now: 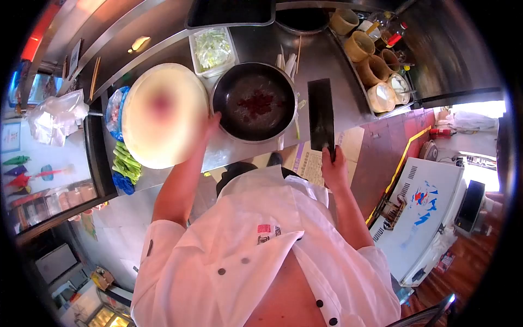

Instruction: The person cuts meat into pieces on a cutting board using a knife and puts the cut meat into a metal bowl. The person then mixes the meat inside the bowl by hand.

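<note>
Swung left, the dark rectangular metal cleaver (321, 111) clenched in the right hand (335, 168) could jolt the round black pan (231, 117); the left hand's (209, 129) grip is unclear.

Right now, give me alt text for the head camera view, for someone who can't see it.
A right hand holds a cleaver; the left hand is at the rim of a dark pan with red pieces inside. Left of it, a round board bears a blurred red patch.

Reddish-brown floor (376, 147) bears a yellow line (403, 158), left of the white freezer (417, 207); bright daylight beyond it.
</note>
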Available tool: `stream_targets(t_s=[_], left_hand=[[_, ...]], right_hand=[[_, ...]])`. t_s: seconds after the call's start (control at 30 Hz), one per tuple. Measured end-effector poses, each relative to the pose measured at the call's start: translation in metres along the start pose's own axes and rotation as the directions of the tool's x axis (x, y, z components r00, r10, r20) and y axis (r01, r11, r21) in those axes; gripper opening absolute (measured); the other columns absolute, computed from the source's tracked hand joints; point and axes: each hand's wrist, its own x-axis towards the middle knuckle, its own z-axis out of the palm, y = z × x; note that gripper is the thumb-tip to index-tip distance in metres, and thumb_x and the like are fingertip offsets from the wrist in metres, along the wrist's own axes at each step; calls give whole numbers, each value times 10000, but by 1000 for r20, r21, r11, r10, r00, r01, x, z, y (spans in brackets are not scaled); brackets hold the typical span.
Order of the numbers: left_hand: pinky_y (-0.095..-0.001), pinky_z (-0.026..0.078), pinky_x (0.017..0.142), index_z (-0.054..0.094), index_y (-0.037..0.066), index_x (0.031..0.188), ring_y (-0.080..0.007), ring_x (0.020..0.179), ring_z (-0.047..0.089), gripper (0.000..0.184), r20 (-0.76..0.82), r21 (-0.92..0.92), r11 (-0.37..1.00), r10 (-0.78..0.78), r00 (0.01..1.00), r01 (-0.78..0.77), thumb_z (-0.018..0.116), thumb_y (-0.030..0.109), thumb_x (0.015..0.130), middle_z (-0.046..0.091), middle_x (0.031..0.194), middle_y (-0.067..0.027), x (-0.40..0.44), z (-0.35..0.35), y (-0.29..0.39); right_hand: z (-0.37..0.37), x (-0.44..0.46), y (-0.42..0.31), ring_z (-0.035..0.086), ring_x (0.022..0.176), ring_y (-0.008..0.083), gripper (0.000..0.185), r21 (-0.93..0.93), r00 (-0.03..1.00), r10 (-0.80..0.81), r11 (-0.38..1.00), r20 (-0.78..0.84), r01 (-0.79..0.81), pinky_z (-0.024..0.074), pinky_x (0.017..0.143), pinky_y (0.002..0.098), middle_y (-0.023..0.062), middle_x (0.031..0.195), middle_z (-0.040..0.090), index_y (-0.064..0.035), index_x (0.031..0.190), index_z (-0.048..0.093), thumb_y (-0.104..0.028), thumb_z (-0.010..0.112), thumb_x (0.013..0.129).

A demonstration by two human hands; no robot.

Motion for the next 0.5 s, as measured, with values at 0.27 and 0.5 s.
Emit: stream_targets(t_s=[0.27,0.5], left_hand=[[-349,618,699,636,41,1120,-208,785,694,175,286,-549,723,-310,907,420,622,191,1033,693,954,-74,-41,1,-17],[-406,622,858,616,30,1219,-257,1002,722,261,355,-525,770,-189,916,363,661,219,1044,689,1078,-103,-63,-85,-57]], right_hand=[[-1,14,-18,566,629,148,268,11,997,-13,1000,73,13,439,566,362,59,676,570,-17,974,579,-264,644,1055],[59,18,-62,590,650,222,281,-183,982,-62,979,178,95,457,600,414,104,710,582,-24,1007,591,-297,625,1063]])
